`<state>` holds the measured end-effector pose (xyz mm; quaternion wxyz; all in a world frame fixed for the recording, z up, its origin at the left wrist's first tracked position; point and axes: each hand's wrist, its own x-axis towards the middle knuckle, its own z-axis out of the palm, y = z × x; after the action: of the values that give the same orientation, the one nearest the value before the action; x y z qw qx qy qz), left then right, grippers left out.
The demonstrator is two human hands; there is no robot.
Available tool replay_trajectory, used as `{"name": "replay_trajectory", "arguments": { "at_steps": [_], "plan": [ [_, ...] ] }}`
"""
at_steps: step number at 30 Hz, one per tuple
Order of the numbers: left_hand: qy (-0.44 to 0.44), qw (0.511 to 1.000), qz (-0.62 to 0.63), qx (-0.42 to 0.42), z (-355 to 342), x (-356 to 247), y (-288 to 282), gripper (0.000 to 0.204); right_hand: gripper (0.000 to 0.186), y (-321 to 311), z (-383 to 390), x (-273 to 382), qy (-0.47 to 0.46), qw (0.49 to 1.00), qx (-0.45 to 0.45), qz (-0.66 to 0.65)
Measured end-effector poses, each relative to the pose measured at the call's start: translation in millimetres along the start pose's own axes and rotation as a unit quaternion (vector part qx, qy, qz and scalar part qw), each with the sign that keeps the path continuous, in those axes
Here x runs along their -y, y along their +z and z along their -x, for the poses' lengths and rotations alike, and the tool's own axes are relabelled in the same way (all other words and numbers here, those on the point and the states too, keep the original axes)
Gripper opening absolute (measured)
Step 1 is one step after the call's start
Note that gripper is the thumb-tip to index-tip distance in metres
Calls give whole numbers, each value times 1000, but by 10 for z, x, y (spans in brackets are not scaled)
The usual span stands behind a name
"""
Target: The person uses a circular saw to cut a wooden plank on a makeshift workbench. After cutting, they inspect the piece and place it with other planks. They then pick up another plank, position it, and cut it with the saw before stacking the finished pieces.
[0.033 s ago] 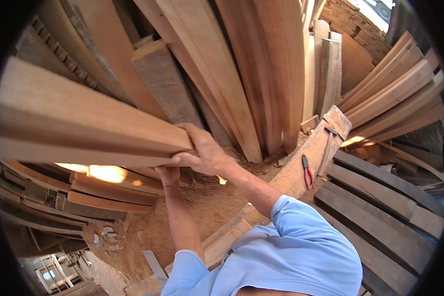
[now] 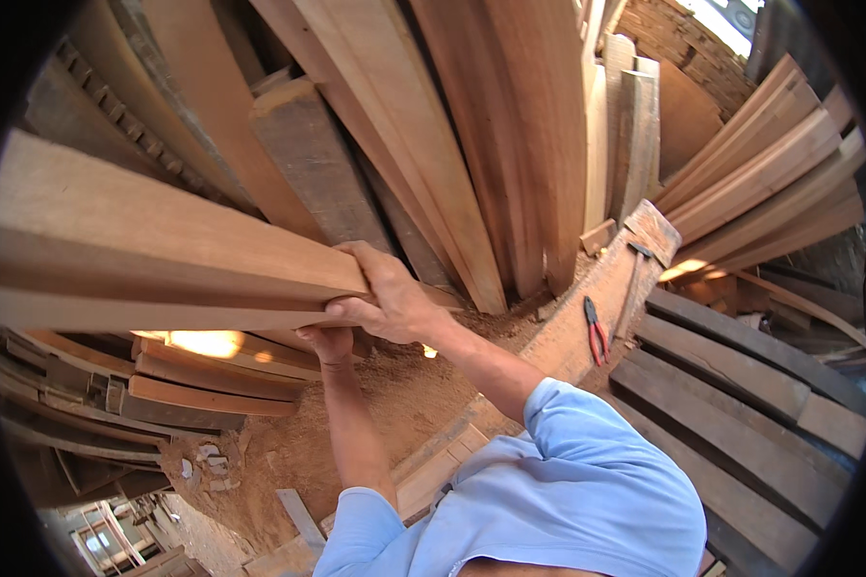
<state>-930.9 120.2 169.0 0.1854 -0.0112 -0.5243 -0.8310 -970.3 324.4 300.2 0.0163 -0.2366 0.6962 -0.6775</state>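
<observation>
A long reddish-brown wooden beam (image 2: pixel 164 236) with a stepped edge stretches from the left rim to my hands. My right hand (image 2: pixel 392 296) wraps round its near end, fingers over the top and thumb along the side. Beneath that end my left hand (image 2: pixel 329 344) grips from below, its fingers partly hidden by the wood. The beam is held raised above the sawdust-covered ground (image 2: pixel 356 428).
Tall planks (image 2: pixel 510 144) lean upright ahead. On a dusty board (image 2: pixel 558 341) at right lie red-handled pliers (image 2: pixel 597 332) and a hammer (image 2: pixel 633 288). Dark boards (image 2: pixel 731 433) are laid out at the right, more timber (image 2: pixel 789 183) beyond. Stacked planks (image 2: pixel 212 389) sit below the beam.
The beam's left part appears slightly lower in view, and both hands appear a little further left with it. The whole view has also shifted slightly. Both hands keep their grip.
</observation>
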Motion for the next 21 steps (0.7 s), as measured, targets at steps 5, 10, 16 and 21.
{"name": "replay_trajectory", "arguments": {
  "at_steps": [5,10,16,21],
  "plan": [
    [24,999,-17,45,231,-99,356,125,82,-28,180,-99,-76,996,-37,6],
    [10,998,-42,-50,345,-461,1185,133,86,-356,159,254,-125,990,-54,-29],
    [-40,999,-16,14,327,-786,1858,116,89,-917,102,983,-21,996,-75,-39],
    [-36,978,-204,22,461,-487,2288,101,82,-1317,170,733,-52,986,-157,-32]
  ]
}}
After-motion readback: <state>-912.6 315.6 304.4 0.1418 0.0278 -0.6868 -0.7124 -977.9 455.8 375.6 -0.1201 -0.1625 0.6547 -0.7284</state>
